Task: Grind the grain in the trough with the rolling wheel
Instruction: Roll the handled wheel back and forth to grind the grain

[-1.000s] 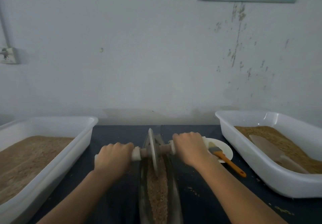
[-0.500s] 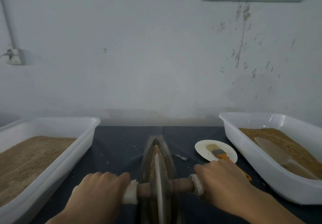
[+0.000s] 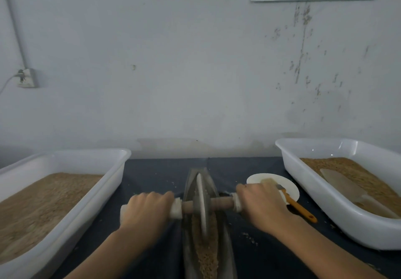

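A narrow dark metal trough [image 3: 227, 241] runs away from me down the middle of the dark table. Brown grain [image 3: 206, 255] fills its near half. A grey rolling wheel [image 3: 200, 205] stands upright in the trough's far half, on a wooden axle [image 3: 221, 202] with white end grips. My left hand [image 3: 147, 209] grips the left end of the axle. My right hand [image 3: 260, 205] grips the right end.
A white tub [image 3: 104, 192] of brown grain stands at the left. Another white tub [image 3: 325, 205] at the right holds grain and a pale scoop [image 3: 347, 187]. A white plate [image 3: 284, 183] with an orange-handled brush [image 3: 301, 210] lies beside my right hand. The wall rises behind the table.
The wheel rolled toward me along the trough, then back away to the far half. Both hands kept their hold on the axle.
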The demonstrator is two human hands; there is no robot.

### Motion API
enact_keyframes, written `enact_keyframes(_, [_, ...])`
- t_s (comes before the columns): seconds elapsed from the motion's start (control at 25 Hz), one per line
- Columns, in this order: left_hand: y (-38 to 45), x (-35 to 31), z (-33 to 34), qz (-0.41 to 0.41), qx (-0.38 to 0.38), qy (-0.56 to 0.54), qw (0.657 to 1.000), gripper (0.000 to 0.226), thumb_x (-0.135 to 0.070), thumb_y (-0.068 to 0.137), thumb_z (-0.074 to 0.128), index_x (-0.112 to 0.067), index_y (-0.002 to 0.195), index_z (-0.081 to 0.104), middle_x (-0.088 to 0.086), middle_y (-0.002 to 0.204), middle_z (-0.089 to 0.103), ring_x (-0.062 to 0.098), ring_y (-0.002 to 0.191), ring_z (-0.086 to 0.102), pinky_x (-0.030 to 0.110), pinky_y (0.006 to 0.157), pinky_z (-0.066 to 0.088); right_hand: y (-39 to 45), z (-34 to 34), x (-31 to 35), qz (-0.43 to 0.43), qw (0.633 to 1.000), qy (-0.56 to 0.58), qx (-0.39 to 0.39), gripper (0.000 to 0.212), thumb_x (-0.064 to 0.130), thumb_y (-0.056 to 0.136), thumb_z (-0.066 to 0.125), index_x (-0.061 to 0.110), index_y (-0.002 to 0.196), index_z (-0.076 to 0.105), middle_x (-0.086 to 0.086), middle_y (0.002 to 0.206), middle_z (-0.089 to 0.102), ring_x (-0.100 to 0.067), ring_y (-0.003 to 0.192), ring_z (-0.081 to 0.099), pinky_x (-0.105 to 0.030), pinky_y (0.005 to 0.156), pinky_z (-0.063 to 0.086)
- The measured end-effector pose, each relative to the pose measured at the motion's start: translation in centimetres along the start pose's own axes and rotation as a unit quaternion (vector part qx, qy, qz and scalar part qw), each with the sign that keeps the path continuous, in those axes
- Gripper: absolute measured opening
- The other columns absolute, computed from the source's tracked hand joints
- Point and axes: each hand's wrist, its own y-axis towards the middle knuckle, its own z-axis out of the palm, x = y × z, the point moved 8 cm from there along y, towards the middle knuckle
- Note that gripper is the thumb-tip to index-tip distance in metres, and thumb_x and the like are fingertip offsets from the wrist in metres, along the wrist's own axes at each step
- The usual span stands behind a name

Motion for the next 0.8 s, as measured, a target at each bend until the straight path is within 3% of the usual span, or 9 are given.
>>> enact_keyframes(0.12, [-3.8,-0.7,-0.7,0.027,0.036,-0.010,0.999,0.022,-0.043,0.083,0.051,-0.039,0.084,0.030,-0.014,0.080,0.046,0.014,0.076,0.048,0.031,0.066,0.031,-4.1,-1.4,1.0,-0.047,0.996,0.004,0.070,0.020,0.032,0.085,0.059,0.026,0.100,0.048,0.003,0.095,0.061,-0.020,0.081,0.057,-0.033,0.067,0.043])
enact_keyframes(0.24, [-5.0,-0.7,-0.6,0.019,0.069,0.006,0.997,0.016,-0.045,0.081,0.046,-0.042,0.082,0.030,-0.013,0.072,0.036,0.015,0.075,0.044,0.032,0.067,0.031,-5.1,-1.1,0.8,-0.050,0.989,-0.008,0.137,0.022,0.035,0.087,0.054,0.025,0.105,0.045,0.002,0.097,0.057,-0.022,0.081,0.051,-0.029,0.055,0.029])
enact_keyframes(0.4, [-0.7,-0.5,-0.8,-0.006,0.009,0.047,0.999,0.017,-0.042,0.083,0.054,-0.038,0.083,0.038,-0.013,0.071,0.041,0.011,0.067,0.043,0.029,0.063,0.031,-0.9,0.5,0.0,-0.005,0.998,0.027,0.053,0.016,0.036,0.087,0.057,0.027,0.098,0.048,0.004,0.096,0.063,-0.015,0.082,0.059,-0.031,0.068,0.043])
enact_keyframes(0.56, [5.5,0.1,-0.9,-0.018,-0.029,0.073,0.997,0.010,-0.034,0.083,0.055,-0.032,0.087,0.046,-0.006,0.089,0.061,0.020,0.080,0.059,0.032,0.062,0.034,4.8,1.9,-1.5,0.047,0.998,-0.033,-0.029,0.014,0.033,0.088,0.057,0.022,0.096,0.051,0.000,0.094,0.067,-0.023,0.080,0.062,-0.032,0.060,0.036])
enact_keyframes(0.8, [1.4,-0.5,-0.6,0.005,-0.010,0.037,0.999,0.020,-0.034,0.084,0.058,-0.034,0.083,0.038,-0.008,0.086,0.059,0.014,0.068,0.044,0.031,0.064,0.035,0.4,0.5,-0.2,-0.005,1.000,-0.011,0.002,0.017,0.034,0.086,0.060,0.026,0.093,0.047,0.004,0.087,0.062,-0.015,0.068,0.052,-0.031,0.062,0.041])
